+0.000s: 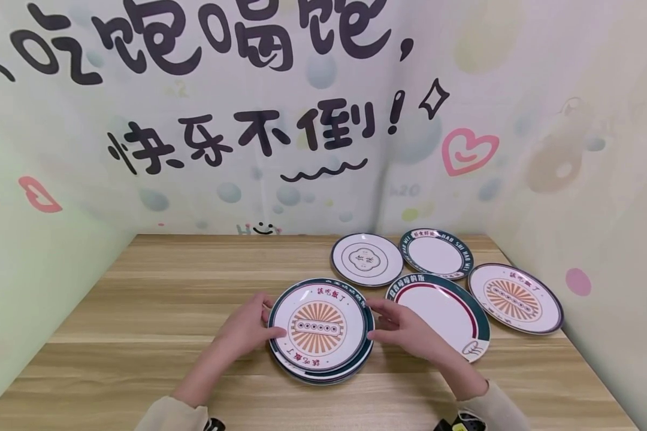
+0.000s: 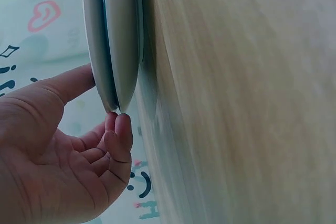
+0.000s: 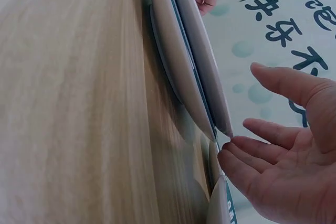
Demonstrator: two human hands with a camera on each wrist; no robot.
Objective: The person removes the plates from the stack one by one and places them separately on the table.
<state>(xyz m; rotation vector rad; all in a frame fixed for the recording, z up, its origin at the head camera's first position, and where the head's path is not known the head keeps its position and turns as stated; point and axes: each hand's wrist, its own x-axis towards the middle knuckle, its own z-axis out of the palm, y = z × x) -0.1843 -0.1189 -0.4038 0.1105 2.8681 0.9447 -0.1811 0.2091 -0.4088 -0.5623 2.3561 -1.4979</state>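
Where both hands meet the plate stack (image 1: 329, 379), I see smooth, round, shallow dishes, pale and curved underneath. The top plate (image 1: 317, 328) is glossy white, printed with an orange sunburst and red characters; dark green edging shows below it. The stack lies between the hands, on the wood-grained table (image 1: 167, 299). On one side, the left hand (image 1: 244, 326) pinches the rim, thumb on top, fingers curled at the edge. Opposite, the right hand (image 1: 410, 330) touches the edge with loose fingertips, thumb spread away from them in my wrist view. Beside it lies a green-rimmed plate (image 1: 439, 308) ringed in red; three more plates (image 1: 366, 260) surround that one.
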